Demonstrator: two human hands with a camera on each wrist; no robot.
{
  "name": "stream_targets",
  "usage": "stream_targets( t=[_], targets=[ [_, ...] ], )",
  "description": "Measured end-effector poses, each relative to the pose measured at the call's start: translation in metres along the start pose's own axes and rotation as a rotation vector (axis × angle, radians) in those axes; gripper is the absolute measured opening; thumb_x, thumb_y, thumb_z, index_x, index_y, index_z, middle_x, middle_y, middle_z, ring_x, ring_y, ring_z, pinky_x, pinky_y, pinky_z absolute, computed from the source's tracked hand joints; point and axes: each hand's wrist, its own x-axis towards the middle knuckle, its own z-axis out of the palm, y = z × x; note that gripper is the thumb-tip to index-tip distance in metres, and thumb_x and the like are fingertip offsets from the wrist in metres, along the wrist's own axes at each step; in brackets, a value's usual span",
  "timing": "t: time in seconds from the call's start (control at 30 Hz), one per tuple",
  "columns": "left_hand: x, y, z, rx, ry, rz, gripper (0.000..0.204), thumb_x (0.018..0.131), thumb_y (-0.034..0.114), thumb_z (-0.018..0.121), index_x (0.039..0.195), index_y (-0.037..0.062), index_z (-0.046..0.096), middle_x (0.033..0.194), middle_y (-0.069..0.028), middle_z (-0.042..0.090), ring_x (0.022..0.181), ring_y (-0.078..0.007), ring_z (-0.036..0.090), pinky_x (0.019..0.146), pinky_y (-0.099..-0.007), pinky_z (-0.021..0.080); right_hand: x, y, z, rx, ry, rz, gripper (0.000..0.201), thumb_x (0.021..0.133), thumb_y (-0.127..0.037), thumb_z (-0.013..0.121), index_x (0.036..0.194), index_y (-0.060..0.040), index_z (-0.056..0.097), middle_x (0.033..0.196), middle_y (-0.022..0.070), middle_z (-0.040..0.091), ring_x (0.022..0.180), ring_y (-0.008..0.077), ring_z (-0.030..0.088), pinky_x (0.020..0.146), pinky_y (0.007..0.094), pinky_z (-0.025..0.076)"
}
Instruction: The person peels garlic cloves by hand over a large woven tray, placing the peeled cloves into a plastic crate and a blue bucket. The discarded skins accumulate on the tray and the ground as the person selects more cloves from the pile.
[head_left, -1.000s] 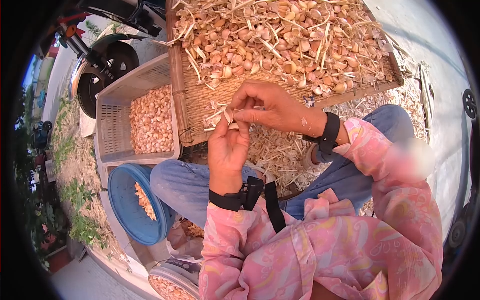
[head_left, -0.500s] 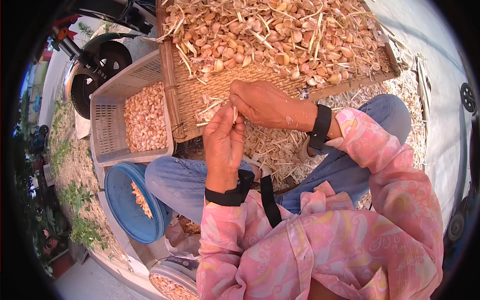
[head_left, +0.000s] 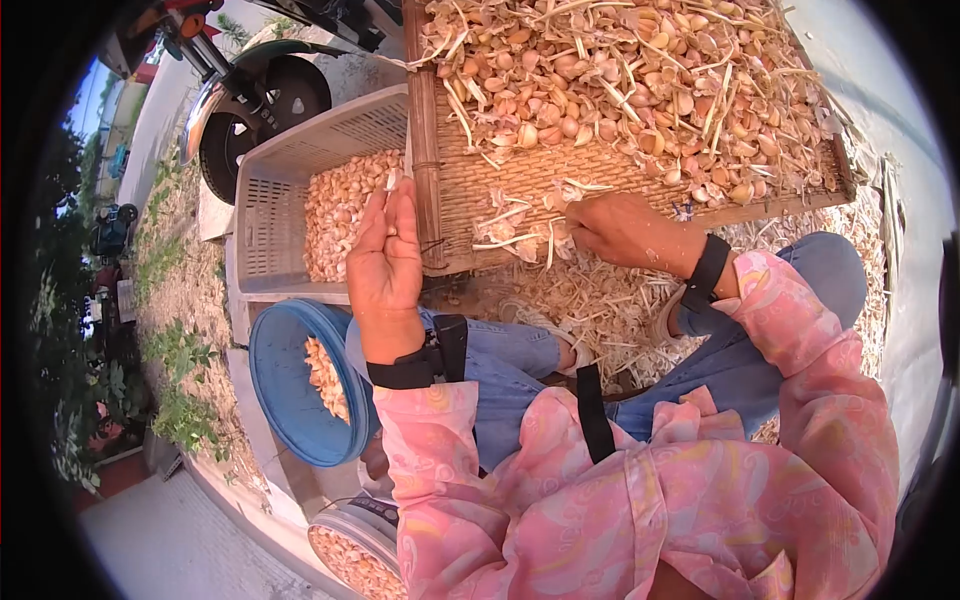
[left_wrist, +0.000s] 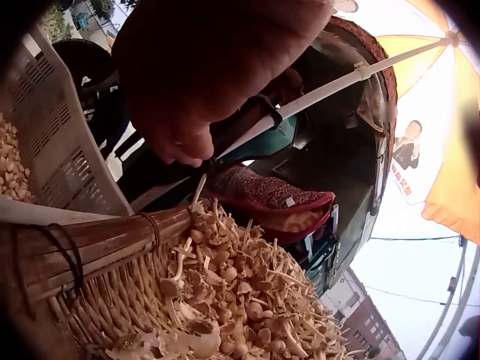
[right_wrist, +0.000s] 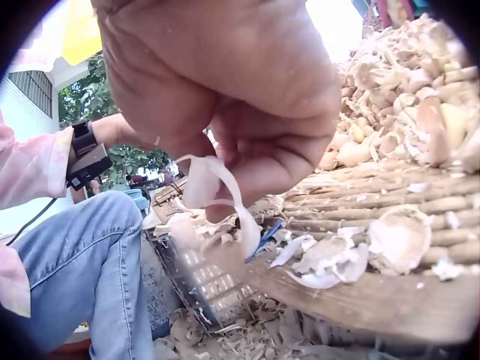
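My left hand is palm up over the near edge of the crate, its fingers fairly straight. A pale garlic clove shows at its fingertips; in the left wrist view the hand is dark and that clove is hidden. Over the front of the woven tray, my right hand has curled fingers. They pinch a thin white strip of garlic skin, which hangs below them in the right wrist view. Beside this hand lie loose garlic stems and skins.
A plastic crate of garlic cloves stands left of the tray. Unpeeled cloves and stems heap on the tray's far part. A blue bucket and a smaller tub hold more cloves. Skins litter the ground between the legs.
The hands were together over the tray's front corner, working a clove. They have parted: the left moved left to the crate, the right moved right along the tray. The head view has shifted.
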Motion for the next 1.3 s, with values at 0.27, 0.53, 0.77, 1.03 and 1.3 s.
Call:
stream_targets(
  t=[0.27,0.53,0.77,1.03,1.3],
  targets=[
    [0.009,0.085,-0.007,0.024,0.097,0.144,0.04,0.092,0.003,0.039,0.128,-0.0121,0.028,0.133,-0.0328,0.028,0.119,-0.0432,0.038,0.103,-0.0505,0.035,0.01,-0.003,-0.012,-0.104,0.103,0.026,0.019,0.084,-0.02,0.054,0.081,-0.0013,0.056,0.077,0.0163,0.057,0.073,0.0348,0.057,0.063,0.0428,0.044],
    [-0.1,0.177,-0.08,0.572,0.184,0.305,0.036,0.092,0.017,0.049,0.119,-0.0074,0.047,0.114,-0.0191,0.055,0.102,-0.0238,0.054,0.083,-0.03,0.046,-0.001,0.009,-0.007,-0.131,0.136,0.053,0.021,0.085,-0.021,0.051,0.079,-0.0021,0.055,0.076,0.0162,0.057,0.072,0.0341,0.058,0.062,0.0445,0.045],
    [-0.019,0.027,0.01,1.626,0.107,0.487,0.027,0.087,0.01,0.055,0.11,-0.0044,0.058,0.101,-0.0105,0.062,0.09,-0.0149,0.058,0.079,-0.0256,0.045,0.003,0.006,-0.004,-0.125,0.076,0.095,0.026,0.084,-0.026,0.051,0.077,-0.0018,0.056,0.071,0.0175,0.059,0.068,0.0348,0.06,0.059,0.0457,0.046],
    [0.093,-0.134,0.025,2.494,-0.498,0.715,0.021,0.075,0.006,0.061,0.095,-0.0013,0.059,0.092,-0.0227,0.058,0.077,-0.0376,0.057,0.071,-0.0398,0.046,0.004,0.018,-0.018,0.067,0.186,0.128,0.024,0.083,-0.024,0.052,0.081,-0.0008,0.057,0.076,0.0186,0.06,0.074,0.0352,0.06,0.065,0.0436,0.046],
    [0.031,-0.127,0.03,0.889,-0.23,-0.021,0.022,0.09,0.013,0.054,0.107,-0.0017,0.053,0.101,-0.0095,0.06,0.089,-0.0148,0.059,0.08,-0.0273,0.05,0.024,0.02,-0.01,0.679,0.437,0.101,0.029,0.083,-0.02,0.063,0.102,0.0,0.054,0.07,0.0048,0.055,0.064,0.0112,0.052,0.055,0.0261,0.042]
  ],
)
